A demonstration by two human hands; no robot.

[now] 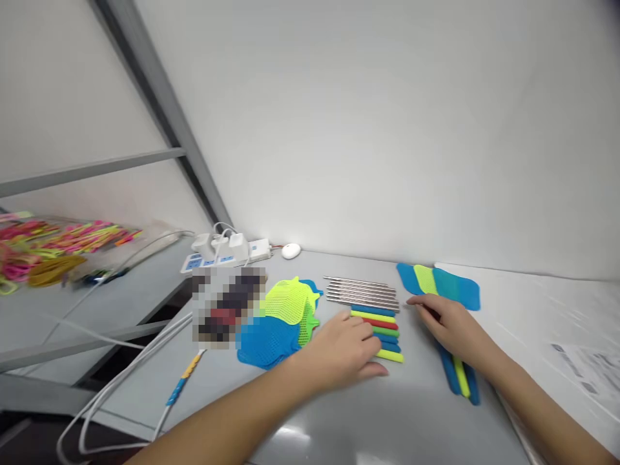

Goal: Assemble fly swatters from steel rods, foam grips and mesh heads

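My left hand rests at the left ends of a row of coloured plastic handles, its fingers bent and its thumb apart. Above the handles, several thin metal rods lie side by side. Left of that hand is a pile of perforated fly swatter heads, yellow, green and blue. My right hand is just right of the rod ends, its thumb and finger pinched together; what they hold, if anything, is hidden. Beneath it lie fly swatters in blue, yellow and teal, their heads behind and handles in front.
A power strip with white plugs and a white mouse-like object stand by the wall. White cables run down the left edge. A side shelf bears colourful bundles. White sheeting covers the right; a patch is blurred out.
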